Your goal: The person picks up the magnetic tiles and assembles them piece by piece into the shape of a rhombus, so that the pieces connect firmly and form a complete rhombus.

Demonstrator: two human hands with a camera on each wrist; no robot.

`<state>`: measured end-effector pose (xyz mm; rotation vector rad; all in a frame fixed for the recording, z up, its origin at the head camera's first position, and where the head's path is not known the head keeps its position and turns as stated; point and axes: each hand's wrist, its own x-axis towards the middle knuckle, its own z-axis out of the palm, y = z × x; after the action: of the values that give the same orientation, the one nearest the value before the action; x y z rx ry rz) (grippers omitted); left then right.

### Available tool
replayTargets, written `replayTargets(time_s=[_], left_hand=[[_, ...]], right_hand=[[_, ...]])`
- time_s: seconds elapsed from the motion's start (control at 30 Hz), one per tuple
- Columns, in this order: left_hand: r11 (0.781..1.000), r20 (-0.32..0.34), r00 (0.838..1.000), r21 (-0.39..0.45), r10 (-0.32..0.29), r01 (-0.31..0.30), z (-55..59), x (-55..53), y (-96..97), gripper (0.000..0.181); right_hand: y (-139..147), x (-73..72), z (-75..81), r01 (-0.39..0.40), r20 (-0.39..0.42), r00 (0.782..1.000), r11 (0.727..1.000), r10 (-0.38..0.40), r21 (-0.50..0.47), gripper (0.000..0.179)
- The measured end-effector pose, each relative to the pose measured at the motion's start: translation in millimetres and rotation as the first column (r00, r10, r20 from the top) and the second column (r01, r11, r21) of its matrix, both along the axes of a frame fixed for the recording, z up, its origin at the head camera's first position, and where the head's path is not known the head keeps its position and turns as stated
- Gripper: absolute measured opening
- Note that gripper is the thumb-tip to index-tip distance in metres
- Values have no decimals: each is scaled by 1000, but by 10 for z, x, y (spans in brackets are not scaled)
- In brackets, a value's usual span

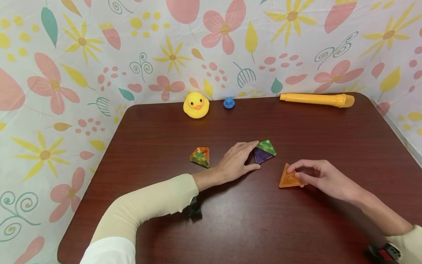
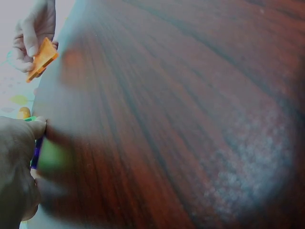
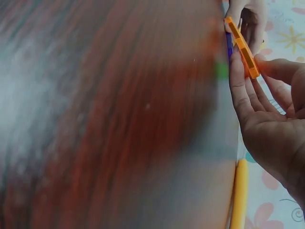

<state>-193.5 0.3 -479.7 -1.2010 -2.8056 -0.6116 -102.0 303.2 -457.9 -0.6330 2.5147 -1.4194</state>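
In the head view my right hand (image 1: 324, 178) pinches an orange triangular magnetic tile (image 1: 287, 180) between thumb and fingers, tilted above the table. The right wrist view shows this orange tile (image 3: 247, 57) edge-on in the fingers. My left hand (image 1: 235, 161) lies low on the table, fingers stretched out. Its index fingertip and thumb touch or nearly touch the left side of a green triangular tile (image 1: 267, 147) and a purple tile (image 1: 262, 156), which lie together. Left of that hand, a green triangular tile (image 1: 199, 160) overlaps an orange tile (image 1: 204, 150).
Along the back edge of the dark wooden table (image 1: 230, 227) stand a yellow rubber duck (image 1: 196, 106) and a small blue duck (image 1: 229, 103). A yellow toy microphone (image 1: 316, 99) lies at the back right. A flower-patterned cloth (image 1: 108, 73) hangs behind.
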Motion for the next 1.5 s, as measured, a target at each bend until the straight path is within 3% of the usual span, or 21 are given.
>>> replayTargets(time_s=[0.13, 0.27, 0.47, 0.57, 0.8, 1.1, 1.3, 1.5], left_hand=[[1000, -6, 1000, 5, -2, 2, 3, -2, -4, 84], [1000, -5, 1000, 0, 0, 0, 3, 1, 2, 84], [1000, -8, 1000, 2, 1, -1, -1, 1, 9, 85], [1000, -7, 1000, 3, 1, -1, 0, 1, 7, 85], [1000, 3, 1000, 0, 3, -3, -3, -1, 2, 84], [1000, -1, 1000, -4, 9, -9, 4, -3, 2, 84], [1000, -3, 1000, -14, 9, -9, 6, 7, 8, 84], [1000, -5, 1000, -12, 8, -8, 6, 8, 4, 84]], right_hand=[[-36, -34, 15, -2, 17, 1000, 1000, 2, -14, 24], [-45, -85, 5, -57, 9, 998, 996, 58, -74, 31], [-52, -137, -53, -132, 19, 990, 970, 139, -206, 36], [-60, -150, -68, -127, 41, 989, 962, 141, -242, 35], [-98, -173, -33, 7, -12, 1000, 988, -9, -156, 27], [-211, -226, -60, 94, -95, 990, 988, -106, -121, 23], [-276, -269, -77, 117, -99, 987, 985, -131, -130, 20], [-344, -327, -77, 200, -207, 954, 975, -215, -94, 17]])
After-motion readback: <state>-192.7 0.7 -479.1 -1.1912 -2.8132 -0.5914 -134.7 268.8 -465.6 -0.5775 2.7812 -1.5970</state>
